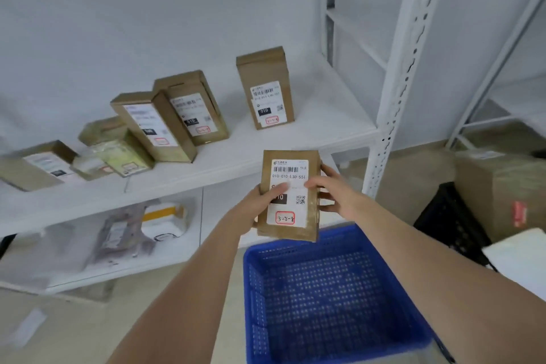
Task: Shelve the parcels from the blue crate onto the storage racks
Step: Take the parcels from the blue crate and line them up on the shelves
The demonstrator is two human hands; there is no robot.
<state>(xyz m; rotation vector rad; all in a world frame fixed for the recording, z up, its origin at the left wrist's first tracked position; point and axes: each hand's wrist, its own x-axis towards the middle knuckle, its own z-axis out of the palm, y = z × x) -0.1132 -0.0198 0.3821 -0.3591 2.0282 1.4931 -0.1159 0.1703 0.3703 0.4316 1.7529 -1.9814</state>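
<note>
A small brown cardboard parcel (295, 210) with a white label and a red-framed handwritten code hangs upright in front of the rack, above the back rim of the blue crate (298, 245). My left hand (254, 207) grips its left edge, thumb on the label. My right hand (334, 192) holds its right edge, thumb on the label too. The crate's perforated floor shows no parcels. On the white rack shelf (325, 127) stand and lean several brown parcels, one upright (266, 89) nearest the parcel I hold.
A lower shelf (88, 272) holds a grey bag parcel (118, 233) and a white-and-yellow packet (165, 221). The white slotted rack post (396, 97) rises to the right. Beyond it on the floor sit a black crate (452, 221) and a large cardboard box (502, 186).
</note>
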